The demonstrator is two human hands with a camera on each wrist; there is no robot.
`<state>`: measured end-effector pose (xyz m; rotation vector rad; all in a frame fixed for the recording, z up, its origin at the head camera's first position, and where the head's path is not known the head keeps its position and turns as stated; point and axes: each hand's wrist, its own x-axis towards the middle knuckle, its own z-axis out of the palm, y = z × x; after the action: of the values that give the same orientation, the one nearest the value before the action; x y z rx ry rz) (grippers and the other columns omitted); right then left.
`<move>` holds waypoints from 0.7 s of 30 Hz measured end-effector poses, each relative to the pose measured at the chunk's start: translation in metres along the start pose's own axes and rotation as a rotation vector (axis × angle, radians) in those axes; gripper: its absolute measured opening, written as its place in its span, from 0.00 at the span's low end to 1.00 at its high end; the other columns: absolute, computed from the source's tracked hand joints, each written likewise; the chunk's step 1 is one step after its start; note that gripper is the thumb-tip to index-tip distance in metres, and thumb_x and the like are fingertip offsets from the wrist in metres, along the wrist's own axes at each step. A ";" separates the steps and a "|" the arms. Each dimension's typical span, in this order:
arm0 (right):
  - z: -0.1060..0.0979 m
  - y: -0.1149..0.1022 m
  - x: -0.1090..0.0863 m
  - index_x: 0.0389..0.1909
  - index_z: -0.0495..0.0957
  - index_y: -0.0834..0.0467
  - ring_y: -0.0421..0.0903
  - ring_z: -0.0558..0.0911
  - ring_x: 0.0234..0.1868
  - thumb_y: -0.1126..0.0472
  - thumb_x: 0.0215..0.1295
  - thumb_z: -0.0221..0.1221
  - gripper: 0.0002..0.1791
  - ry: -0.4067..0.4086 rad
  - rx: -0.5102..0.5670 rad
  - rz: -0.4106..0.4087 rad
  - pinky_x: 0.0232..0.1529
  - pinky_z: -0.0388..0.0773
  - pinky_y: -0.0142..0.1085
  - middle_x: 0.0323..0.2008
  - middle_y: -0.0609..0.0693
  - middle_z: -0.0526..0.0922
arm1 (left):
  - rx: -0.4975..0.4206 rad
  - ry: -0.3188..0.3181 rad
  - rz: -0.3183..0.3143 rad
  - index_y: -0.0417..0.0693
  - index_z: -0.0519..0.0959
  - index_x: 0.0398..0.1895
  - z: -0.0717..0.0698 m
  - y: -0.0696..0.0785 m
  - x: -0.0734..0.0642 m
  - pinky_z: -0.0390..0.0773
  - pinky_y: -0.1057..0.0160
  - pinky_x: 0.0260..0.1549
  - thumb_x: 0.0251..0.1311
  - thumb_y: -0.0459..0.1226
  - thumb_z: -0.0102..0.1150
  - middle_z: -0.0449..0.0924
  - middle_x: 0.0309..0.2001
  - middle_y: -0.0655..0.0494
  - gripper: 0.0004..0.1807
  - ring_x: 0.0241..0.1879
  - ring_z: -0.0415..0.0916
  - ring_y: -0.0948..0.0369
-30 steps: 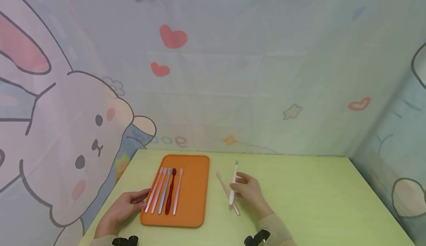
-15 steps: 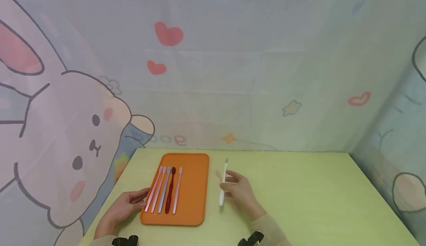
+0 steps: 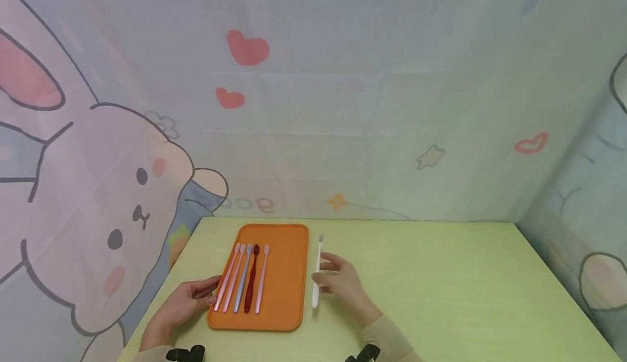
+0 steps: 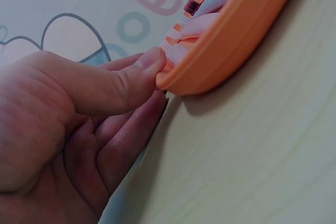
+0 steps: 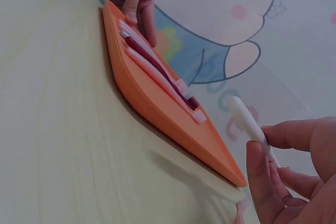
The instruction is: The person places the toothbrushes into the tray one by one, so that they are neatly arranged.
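Note:
My right hand (image 3: 340, 286) pinches a white toothbrush (image 3: 315, 294) between thumb and fingers, just right of the orange tray (image 3: 289, 275). In the right wrist view that white toothbrush (image 5: 244, 118) is raised above the table. Several toothbrushes lie side by side on the tray's left half: pink ones (image 3: 262, 280), a blue one (image 3: 242, 280) and a dark red one (image 3: 251, 280). My left hand (image 3: 181, 307) grips the tray's left rim, thumb on top, as the left wrist view shows at the tray corner (image 4: 210, 61). A pink toothbrush (image 5: 241, 212) on the table is mostly hidden behind my right hand.
The light yellow-green table (image 3: 455, 286) extends far to the right of the tray. Behind it hangs a cloth backdrop (image 3: 313, 133) with a printed rabbit and hearts. A dark wrist device (image 3: 363, 353) sits at my right sleeve.
My right hand has moved left with the white toothbrush, closer to the tray's right edge. The loose pink toothbrush has become covered in the head view. My left hand stays at the rim.

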<state>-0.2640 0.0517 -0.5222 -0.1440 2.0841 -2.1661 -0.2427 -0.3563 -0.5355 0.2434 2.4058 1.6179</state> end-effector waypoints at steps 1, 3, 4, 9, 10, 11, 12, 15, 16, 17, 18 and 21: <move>0.001 0.000 0.000 0.75 0.68 0.72 0.49 0.88 0.42 0.71 0.64 0.70 0.39 -0.003 -0.003 0.001 0.39 0.90 0.44 0.56 0.68 0.81 | -0.003 -0.001 0.001 0.23 0.67 0.74 0.000 0.000 0.000 0.80 0.72 0.54 0.71 0.26 0.63 0.67 0.73 0.27 0.31 0.70 0.71 0.36; 0.004 0.000 0.000 0.75 0.68 0.72 0.49 0.88 0.42 0.71 0.63 0.70 0.39 -0.010 -0.007 0.002 0.39 0.90 0.44 0.56 0.67 0.81 | -0.002 -0.002 0.003 0.23 0.67 0.74 0.000 0.000 0.000 0.80 0.72 0.54 0.71 0.27 0.63 0.67 0.73 0.27 0.31 0.70 0.71 0.36; 0.005 0.000 -0.001 0.76 0.68 0.71 0.49 0.88 0.42 0.71 0.63 0.70 0.39 -0.015 -0.006 0.003 0.39 0.90 0.43 0.56 0.67 0.80 | -0.001 -0.003 0.004 0.23 0.67 0.74 0.000 0.000 0.000 0.80 0.72 0.54 0.71 0.27 0.64 0.67 0.73 0.27 0.32 0.70 0.71 0.36; 0.011 -0.002 -0.004 0.76 0.68 0.70 0.49 0.88 0.42 0.71 0.63 0.70 0.40 -0.042 -0.024 0.008 0.39 0.90 0.43 0.57 0.67 0.80 | 0.001 -0.005 -0.002 0.23 0.67 0.74 -0.001 -0.001 0.000 0.80 0.73 0.54 0.71 0.27 0.64 0.67 0.73 0.27 0.32 0.70 0.72 0.39; 0.013 -0.003 -0.005 0.76 0.68 0.70 0.49 0.88 0.42 0.70 0.63 0.70 0.40 -0.046 -0.028 0.007 0.38 0.90 0.43 0.57 0.67 0.80 | 0.001 -0.007 -0.002 0.23 0.67 0.74 -0.001 -0.002 0.000 0.79 0.73 0.54 0.71 0.28 0.64 0.67 0.73 0.27 0.32 0.70 0.73 0.39; 0.014 -0.003 -0.005 0.76 0.68 0.70 0.50 0.88 0.43 0.70 0.63 0.70 0.40 -0.049 -0.032 0.008 0.38 0.90 0.43 0.57 0.67 0.80 | 0.000 -0.009 -0.002 0.23 0.68 0.74 -0.001 -0.002 0.000 0.79 0.73 0.54 0.71 0.28 0.64 0.67 0.73 0.27 0.32 0.70 0.72 0.39; 0.015 -0.003 -0.006 0.76 0.68 0.70 0.50 0.88 0.44 0.70 0.63 0.70 0.40 -0.052 -0.036 0.009 0.38 0.90 0.43 0.57 0.66 0.80 | -0.003 -0.010 -0.004 0.23 0.67 0.74 -0.001 -0.003 0.000 0.79 0.74 0.54 0.71 0.28 0.64 0.67 0.73 0.27 0.32 0.70 0.72 0.39; 0.019 -0.004 -0.006 0.76 0.69 0.70 0.50 0.88 0.44 0.71 0.63 0.69 0.39 -0.054 -0.034 0.004 0.37 0.90 0.44 0.57 0.66 0.80 | -0.005 -0.008 0.002 0.24 0.68 0.74 -0.001 -0.003 0.000 0.79 0.74 0.54 0.71 0.28 0.65 0.68 0.73 0.27 0.32 0.70 0.72 0.38; 0.021 -0.004 -0.006 0.76 0.69 0.70 0.50 0.88 0.45 0.71 0.63 0.69 0.39 -0.052 -0.033 0.002 0.37 0.90 0.44 0.56 0.66 0.80 | -0.008 -0.013 0.009 0.23 0.67 0.74 -0.001 -0.003 -0.001 0.79 0.73 0.54 0.71 0.27 0.65 0.67 0.73 0.27 0.32 0.71 0.70 0.36; 0.022 -0.004 -0.005 0.75 0.69 0.70 0.50 0.88 0.44 0.72 0.63 0.69 0.39 -0.051 -0.032 0.002 0.37 0.90 0.44 0.56 0.66 0.80 | -0.010 -0.013 0.011 0.23 0.67 0.74 -0.001 -0.003 -0.001 0.79 0.73 0.55 0.71 0.27 0.65 0.67 0.73 0.27 0.32 0.71 0.70 0.35; 0.023 -0.004 -0.005 0.75 0.69 0.71 0.49 0.88 0.44 0.72 0.63 0.69 0.39 -0.049 -0.032 0.001 0.36 0.90 0.44 0.56 0.66 0.81 | -0.011 -0.013 0.014 0.23 0.67 0.74 -0.001 -0.002 0.000 0.79 0.73 0.55 0.71 0.27 0.65 0.67 0.73 0.27 0.32 0.71 0.70 0.35; 0.027 -0.005 -0.005 0.75 0.69 0.71 0.49 0.88 0.43 0.72 0.63 0.69 0.38 -0.044 -0.036 0.002 0.36 0.90 0.45 0.55 0.65 0.82 | -0.008 -0.014 0.020 0.23 0.67 0.74 -0.002 -0.001 0.000 0.79 0.72 0.55 0.72 0.27 0.64 0.67 0.73 0.26 0.32 0.71 0.69 0.35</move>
<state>-0.2546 0.0265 -0.5157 -0.1906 2.0994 -2.1052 -0.2433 -0.3582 -0.5362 0.2777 2.3933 1.6290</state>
